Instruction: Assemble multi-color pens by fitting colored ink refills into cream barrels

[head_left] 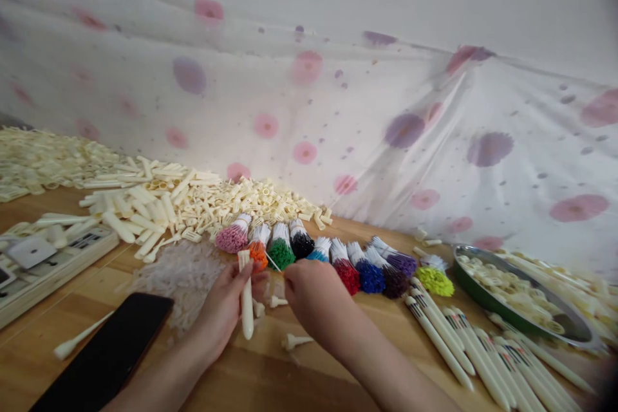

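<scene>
My left hand (226,299) is closed around a cream plastic pen barrel (246,306), which stands nearly upright with its rounded end down. Beside it, my right hand (313,296) pinches a thin white pen refill (273,262) that points up and left toward the barrel's top. Just beyond both hands runs a row of refill bundles with coloured ends, among them pink (232,237), orange (259,248), green (280,250), black (302,239), red (346,270) and blue (369,270). Small cream pen parts (295,341) lie on the table near my right wrist.
Cream plastic parts (232,203) are heaped at the back left. Clear pieces (178,273), a black phone (106,354) and a power strip (72,254) lie left. Assembled pens (476,354) and a green-sided bowl (463,283) of rings are on the right. A flowered sheet (241,96) covers the wall.
</scene>
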Motion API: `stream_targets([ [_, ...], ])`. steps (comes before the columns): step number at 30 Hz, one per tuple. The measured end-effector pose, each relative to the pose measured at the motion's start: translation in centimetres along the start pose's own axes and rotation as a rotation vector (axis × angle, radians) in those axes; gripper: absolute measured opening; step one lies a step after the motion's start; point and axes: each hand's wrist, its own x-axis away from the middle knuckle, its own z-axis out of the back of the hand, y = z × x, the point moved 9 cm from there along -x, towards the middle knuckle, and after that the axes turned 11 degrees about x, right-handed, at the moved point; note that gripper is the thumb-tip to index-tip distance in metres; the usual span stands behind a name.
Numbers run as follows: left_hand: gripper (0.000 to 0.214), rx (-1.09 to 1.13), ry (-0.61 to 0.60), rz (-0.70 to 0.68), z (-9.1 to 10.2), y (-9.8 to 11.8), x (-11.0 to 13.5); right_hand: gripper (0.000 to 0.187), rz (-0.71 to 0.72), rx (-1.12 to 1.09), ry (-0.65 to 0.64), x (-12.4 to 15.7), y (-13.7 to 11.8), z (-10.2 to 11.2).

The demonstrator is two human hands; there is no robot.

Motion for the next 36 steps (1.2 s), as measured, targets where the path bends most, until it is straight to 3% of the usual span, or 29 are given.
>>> stream_targets([
  [2, 0.022, -0.078, -0.022, -0.023, 0.0, 0.4, 0.5, 0.022, -0.011, -0.109, 0.02, 1.8, 2.8, -0.3],
  [4, 0.026, -0.151, -0.06, -0.042, -0.2, 0.9, 1.3, 0.022, -0.06, -0.602, 0.093, 3.4, 6.5, -0.7],
  [6, 0.021, -0.276, -0.126, -0.093, -0.7, 1.6, 2.2, 0.018, -0.087, -0.928, 0.134, 4.7, 9.5, -1.5],
  [9, 0.011, -0.66, -0.28, -0.358, -2.1, 3.0, 3.9, 0.018, -0.076, -1.153, 0.126, 6.5, 11.4, -2.1],
  [13, 0.022, -0.94, -0.397, -0.624, -3.0, 2.9, 5.6, 0.023, -0.064, -1.312, -0.109, 8.6, 10.0, -3.7],
  [18, 0.025, -1.05, -0.462, -0.706, -3.9, 2.0, 5.8, 0.029, -0.13, -1.333, -0.36, 9.5, 8.5, -6.2],
  [26, 0.016, -1.132, -0.439, -0.641, -3.5, 1.7, 5.3, 0.023, -0.094, -1.381, -0.431, 8.3, 7.6, -7.8],
  [36, 0.021, -1.13, -0.566, -0.602, -4.3, 0.7, 6.3, 0.023, -0.13, -1.594, -0.55, 8.0, 6.5, -9.8],
])
